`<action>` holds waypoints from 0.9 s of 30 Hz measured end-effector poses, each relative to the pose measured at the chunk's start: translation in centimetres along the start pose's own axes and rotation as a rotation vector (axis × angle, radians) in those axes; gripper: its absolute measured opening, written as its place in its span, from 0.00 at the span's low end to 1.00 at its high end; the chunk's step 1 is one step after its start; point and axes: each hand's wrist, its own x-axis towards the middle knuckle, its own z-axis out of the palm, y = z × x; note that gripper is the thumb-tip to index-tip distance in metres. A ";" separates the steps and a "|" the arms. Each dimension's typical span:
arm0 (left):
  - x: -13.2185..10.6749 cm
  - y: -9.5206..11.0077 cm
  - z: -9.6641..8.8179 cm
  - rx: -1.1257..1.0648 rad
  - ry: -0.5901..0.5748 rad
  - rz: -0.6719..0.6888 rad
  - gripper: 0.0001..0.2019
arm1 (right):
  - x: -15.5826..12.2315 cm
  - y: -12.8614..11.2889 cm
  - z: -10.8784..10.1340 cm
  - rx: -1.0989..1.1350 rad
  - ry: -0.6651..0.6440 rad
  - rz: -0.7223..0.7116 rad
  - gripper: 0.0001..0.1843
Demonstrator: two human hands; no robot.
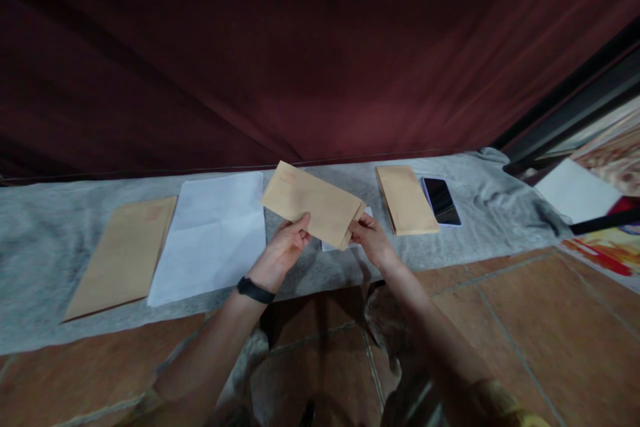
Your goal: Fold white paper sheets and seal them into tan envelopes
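Both hands hold a brown envelope up over a grey cloth on the floor. My left hand, with a black band on the wrist, pinches its lower edge. My right hand grips its right end. A piece of white paper shows just beneath the envelope, partly hidden by it.
On the cloth lie a large brown envelope at the left, a white sheet beside it, another brown envelope and a dark phone at the right. A dark red curtain hangs behind. Terracotta tiles cover the near floor.
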 end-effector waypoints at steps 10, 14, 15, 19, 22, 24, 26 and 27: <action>-0.9 0.5 0.3 0.063 -0.073 -0.018 0.12 | 0.3 0.1 -0.1 0.028 0.049 -0.010 0.19; -1.1 0.5 0.3 0.134 -0.093 -0.017 0.12 | 0.2 0.3 0.0 0.020 0.054 0.015 0.18; -1.0 0.4 0.2 0.147 -0.088 -0.013 0.12 | 0.3 0.3 -0.1 0.007 0.053 0.005 0.17; -0.8 0.1 0.0 0.179 -0.061 0.000 0.11 | 0.3 0.2 -0.3 -0.026 0.046 -0.036 0.15; -0.5 0.0 -0.1 0.178 -0.032 0.000 0.12 | 0.3 0.1 -0.3 -0.030 0.050 -0.012 0.17; -0.3 0.1 -0.2 0.163 0.002 0.003 0.12 | 0.2 0.1 -0.3 -0.023 0.060 0.006 0.18; 0.1 0.3 -0.3 0.127 0.034 0.029 0.11 | 0.2 0.2 -0.4 0.006 0.066 0.020 0.18; 0.3 0.4 -0.4 0.104 0.050 0.053 0.11 | 0.1 0.3 -0.4 0.023 0.068 0.032 0.18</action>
